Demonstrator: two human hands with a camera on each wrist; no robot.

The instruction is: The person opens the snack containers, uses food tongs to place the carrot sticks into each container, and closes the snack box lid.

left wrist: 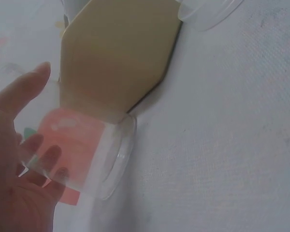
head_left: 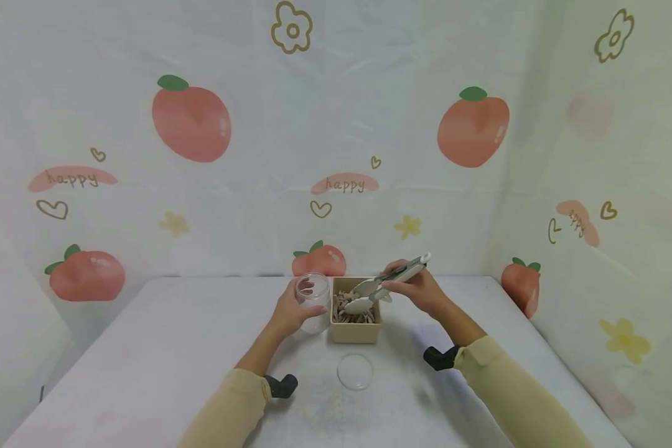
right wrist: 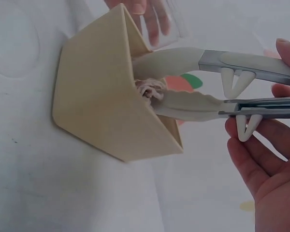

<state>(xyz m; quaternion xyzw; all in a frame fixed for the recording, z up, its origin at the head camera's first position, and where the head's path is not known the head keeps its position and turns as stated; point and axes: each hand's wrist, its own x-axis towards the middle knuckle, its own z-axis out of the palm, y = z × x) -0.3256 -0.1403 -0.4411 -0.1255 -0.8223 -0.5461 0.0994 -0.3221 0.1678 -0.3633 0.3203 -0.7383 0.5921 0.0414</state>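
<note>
My left hand grips a clear, open-topped jar, thumb on the near side and fingers behind it. The jar stands upright on the table, just left of a beige box. In my right hand is a pair of tongs with white tips and grey handles. Their two tips are spread and reach into the box, at greyish-brown dried strips that fill it. One curled strip piece shows between the tips in the right wrist view; whether they pinch it I cannot tell.
A clear round lid lies flat on the white table, in front of the box. Behind the table hangs a white backdrop printed with peaches, and another side of it rises along the right edge.
</note>
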